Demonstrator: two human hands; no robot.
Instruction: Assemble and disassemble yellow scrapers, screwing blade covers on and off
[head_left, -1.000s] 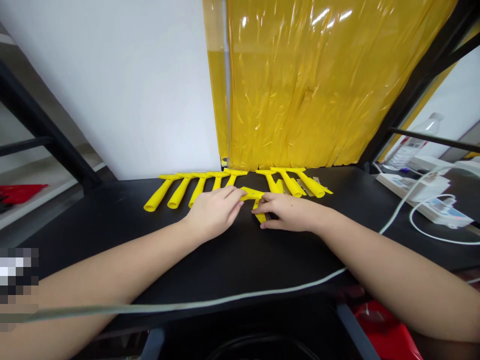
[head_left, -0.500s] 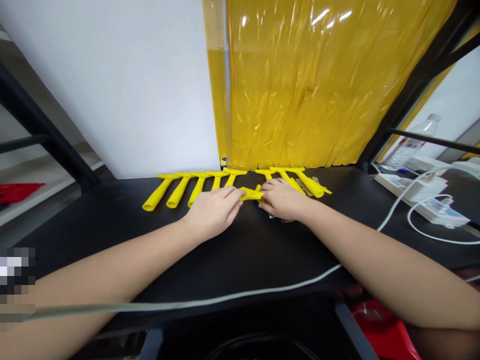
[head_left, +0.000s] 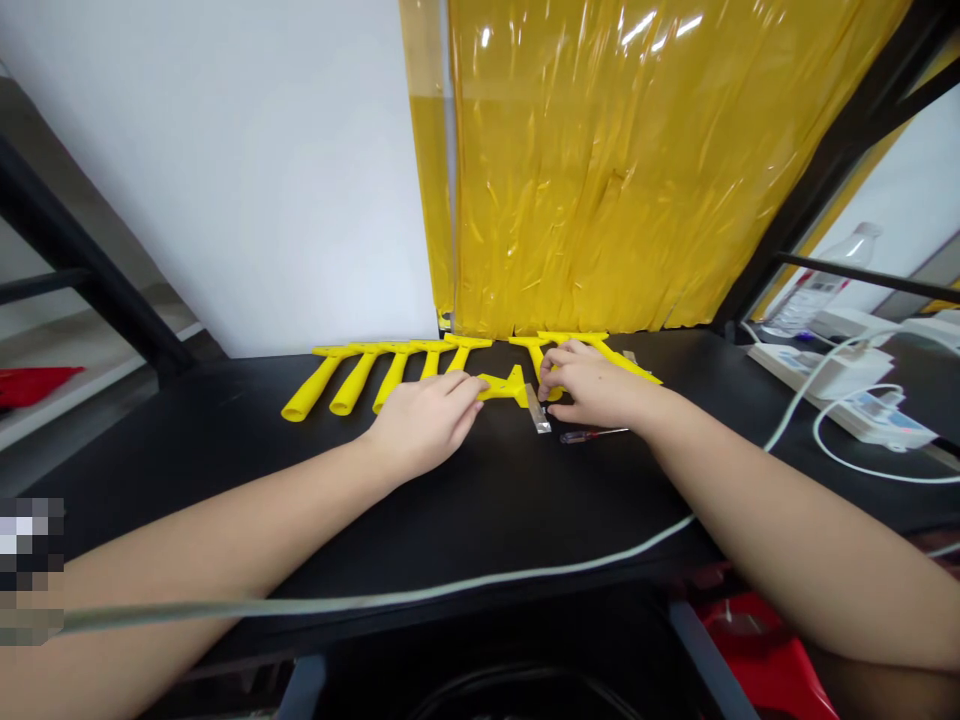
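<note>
My left hand (head_left: 427,425) is closed round a yellow plastic T-shaped handle (head_left: 504,387), whose wide head sticks out to the right of the fingers; the rest is hidden. My right hand (head_left: 596,387) hovers just right of that head, with curled fingers and the thumb apart from them. Near its fingertips lies a shiny flat strip (head_left: 538,410), by the head's right end. A small screwdriver (head_left: 577,437) lies below the right hand, its shaft partly under the wrist. Behind the right hand are more yellow handles (head_left: 531,350), partly covered.
Several yellow handles (head_left: 311,388) stand in a row on the black table (head_left: 480,520), along the back left. A white cable (head_left: 465,590) crosses the front. At right are a power strip (head_left: 862,405) with plugs and a clear bottle (head_left: 821,280). Yellow film (head_left: 600,180) hangs behind.
My right hand has moved off the held handle's head, a little to the right. The flat strip and the screwdriver now show more. My left hand has stayed nearly still.
</note>
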